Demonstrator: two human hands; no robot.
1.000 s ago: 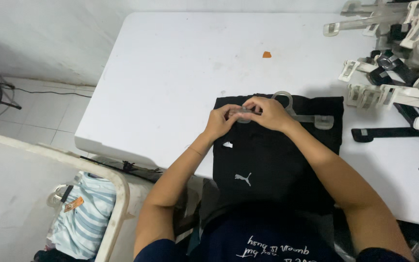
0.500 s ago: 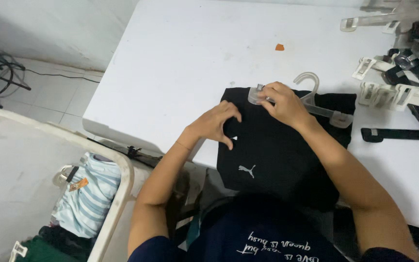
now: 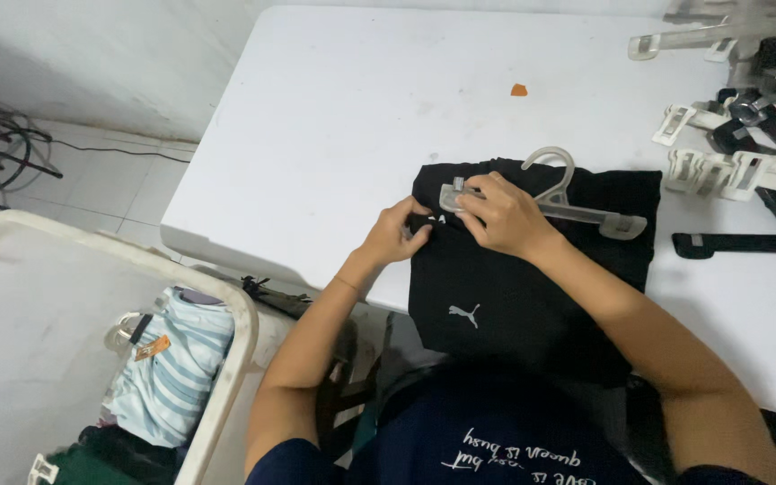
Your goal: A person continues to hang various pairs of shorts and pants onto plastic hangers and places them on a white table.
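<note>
Change: both hands have slid to the hanger's left clip, frame centre.
Left hand [image 3: 395, 235]: pinching black garment [image 3: 514, 287] edge.
Right hand [image 3: 503, 216]: clamped on clear hanger [image 3: 577, 212].
Meaning: left clip seemingly being fastened.

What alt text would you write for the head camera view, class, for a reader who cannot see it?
A person's right hand presses a clear plastic clip hanger onto a black garment on a white table, while the left hand pinches the garment's left edge. More hangers are piled at the table's right, and a white bin with striped clothing stands on the floor to the left.
</note>
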